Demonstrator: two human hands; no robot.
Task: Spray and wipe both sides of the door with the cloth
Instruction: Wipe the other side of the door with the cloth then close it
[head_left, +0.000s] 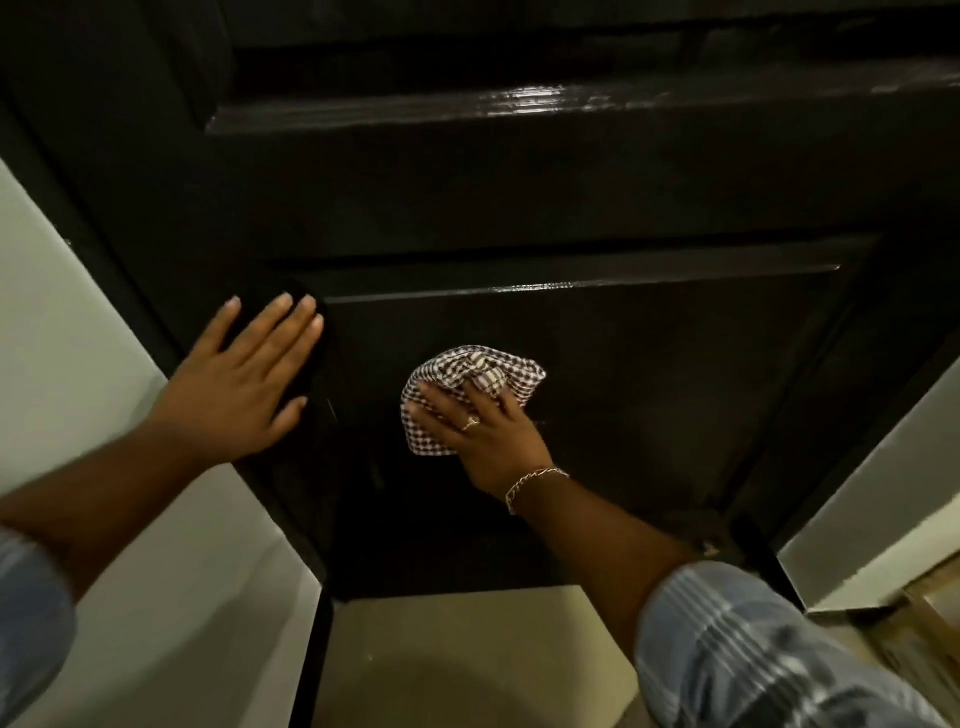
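A dark, glossy panelled door (649, 364) fills most of the head view. My left hand (244, 379) lies flat on the door's left stile, fingers straight. My right hand (483, 426) presses a bunched brown-and-white checked cloth (483, 369) against the lower recessed panel, its fingers spread over the cloth and one finger tucked into a fold. No spray bottle is in view.
A pale wall (62, 322) runs along the left of the door frame and another pale wall (883, 499) stands at the right. A cream floor (467, 654) lies below the door's bottom edge. Something wooden (930, 613) sits at the far right.
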